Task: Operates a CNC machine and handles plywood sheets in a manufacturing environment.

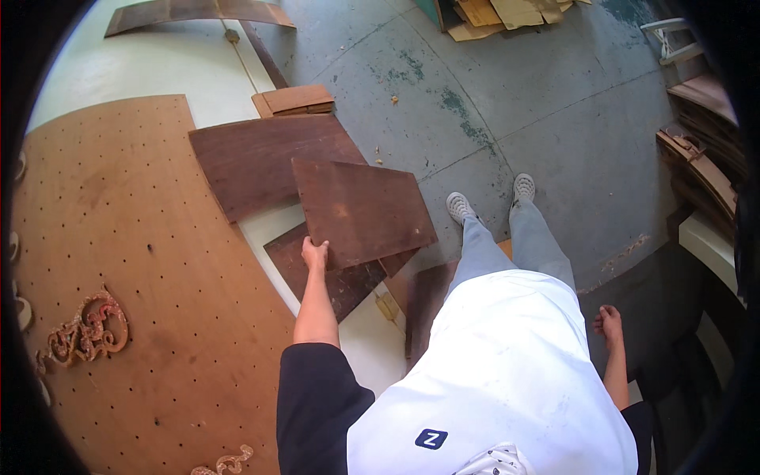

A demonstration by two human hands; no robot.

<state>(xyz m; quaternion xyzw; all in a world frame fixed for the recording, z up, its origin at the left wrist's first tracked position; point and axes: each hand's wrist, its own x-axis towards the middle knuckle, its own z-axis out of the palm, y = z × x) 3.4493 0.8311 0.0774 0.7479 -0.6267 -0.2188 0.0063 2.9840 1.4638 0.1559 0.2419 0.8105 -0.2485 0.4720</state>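
Observation:
My left hand [315, 252] is closed on the near left corner of a dark brown wooden panel [364, 210], thumb on its upper face. Beneath it, partly covered, lie another brown panel [269, 162] and a darker board [340, 294], both resting over a white surface. A short stack of lighter brown wooden pieces [297, 100] sits just beyond them. My right hand [608, 323] hangs low beside my body on the right, fingers curled in, with nothing visible in it.
A large perforated brown board [158, 237] fills the left, with carved scroll ornaments [91, 328] on it. A curved wooden panel [198, 11] lies at the far left. Flattened cardboard [507, 14] lies on the grey floor [554, 87] ahead. Stacked boards [701, 170] stand at the right.

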